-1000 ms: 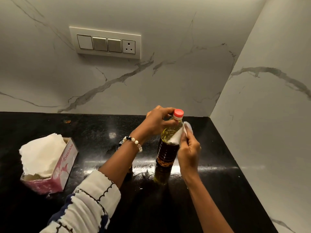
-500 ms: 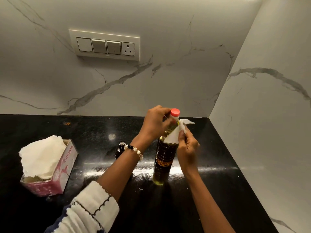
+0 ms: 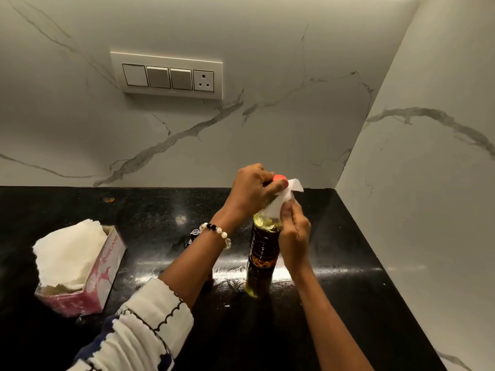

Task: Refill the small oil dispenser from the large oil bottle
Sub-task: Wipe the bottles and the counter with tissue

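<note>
Center-right of the frame, large oil bottle (image 3: pixel 263 253) stands upright on black counter (image 3: pixel 160 210). My left hand (image 3: pixel 253 192) is clamped around its neck at the red cap (image 3: pixel 280 177); my right hand (image 3: pixel 294 234) pinches a white tissue (image 3: pixel 281 200) against the shoulder. Tissue box (image 3: pixel 88 269) lower left.

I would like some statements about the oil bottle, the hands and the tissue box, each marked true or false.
1. The oil bottle stands upright on the black counter. True.
2. Its red cap is off and lying on the counter. False: it sits on the bottle's neck.
3. The right hand presses a white tissue against the bottle's shoulder. True.
4. The left hand rests flat on the counter. False: it grips the bottle's top.
5. The tissue box is right of the bottle. False: left.
</note>
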`<state>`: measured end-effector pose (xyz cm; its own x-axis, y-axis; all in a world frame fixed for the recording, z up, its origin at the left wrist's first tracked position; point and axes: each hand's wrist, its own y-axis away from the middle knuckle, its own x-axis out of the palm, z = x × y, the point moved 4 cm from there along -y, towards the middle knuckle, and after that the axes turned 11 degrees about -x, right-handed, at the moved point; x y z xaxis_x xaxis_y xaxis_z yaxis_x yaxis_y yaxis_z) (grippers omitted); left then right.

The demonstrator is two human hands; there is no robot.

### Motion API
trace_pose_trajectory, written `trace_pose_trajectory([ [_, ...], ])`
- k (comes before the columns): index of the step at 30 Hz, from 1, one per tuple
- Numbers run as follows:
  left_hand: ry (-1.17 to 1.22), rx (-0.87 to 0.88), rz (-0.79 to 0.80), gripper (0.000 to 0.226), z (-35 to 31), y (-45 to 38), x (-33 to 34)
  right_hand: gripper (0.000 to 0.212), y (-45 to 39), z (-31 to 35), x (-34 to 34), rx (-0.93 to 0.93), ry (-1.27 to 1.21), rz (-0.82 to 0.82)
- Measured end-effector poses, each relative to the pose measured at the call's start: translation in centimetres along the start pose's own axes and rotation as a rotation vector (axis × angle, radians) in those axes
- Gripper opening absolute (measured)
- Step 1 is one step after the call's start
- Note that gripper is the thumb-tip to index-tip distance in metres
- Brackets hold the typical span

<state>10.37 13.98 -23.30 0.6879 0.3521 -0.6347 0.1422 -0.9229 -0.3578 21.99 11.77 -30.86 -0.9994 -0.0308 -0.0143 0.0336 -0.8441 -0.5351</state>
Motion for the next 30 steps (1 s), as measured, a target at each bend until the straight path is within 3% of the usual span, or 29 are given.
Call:
trace_pose_trajectory([
  [4,0.025,0.031,0.105,0.034,0.3,-0.3,-0.4,0.044,-1.6,-0.2,-0.8,0.076,-0.023,0.071],
  [7,0.009,0.051,0.203,0.032,0.6,-0.8,-0.8,0.047,0.4,0.1,-0.8,0.016,-0.014,0.122],
  [9,-0.006,0.054,0.275,0.032,0.6,-1.1,-1.0,0.043,1.2,0.6,-1.0,-0.025,-0.041,0.093],
  [11,-0.013,0.071,0.333,0.032,0.4,-1.3,-0.9,0.034,0.2,0.6,-1.2,0.055,-0.129,0.008],
  [13,-0.025,0.090,0.357,0.031,0.2,-1.4,-1.0,0.029,-1.7,0.2,-0.9,0.123,-0.144,0.029],
  [17,-0.023,0.106,0.361,0.030,0.6,-1.6,-1.5,0.026,-3.4,-0.7,-0.4,0.111,-0.076,0.171],
  [20,-0.025,0.123,0.317,0.030,0.8,-1.5,-1.6,0.025,-2.0,-1.0,-1.2,0.024,0.081,0.090],
  [22,-0.017,0.145,0.238,0.030,0.7,-1.4,-1.7,0.032,-0.9,-1.1,-1.2,-0.014,0.113,0.027],
  [25,0.031,0.156,0.185,0.029,0.5,-1.2,-1.7,0.025,-1.4,-1.0,-0.7,0.013,0.080,-0.006],
  [30,-0.037,0.177,0.174,0.026,0.7,-1.8,-1.7,0.033,-4.2,-1.5,0.0,0.114,-0.106,0.212],
])
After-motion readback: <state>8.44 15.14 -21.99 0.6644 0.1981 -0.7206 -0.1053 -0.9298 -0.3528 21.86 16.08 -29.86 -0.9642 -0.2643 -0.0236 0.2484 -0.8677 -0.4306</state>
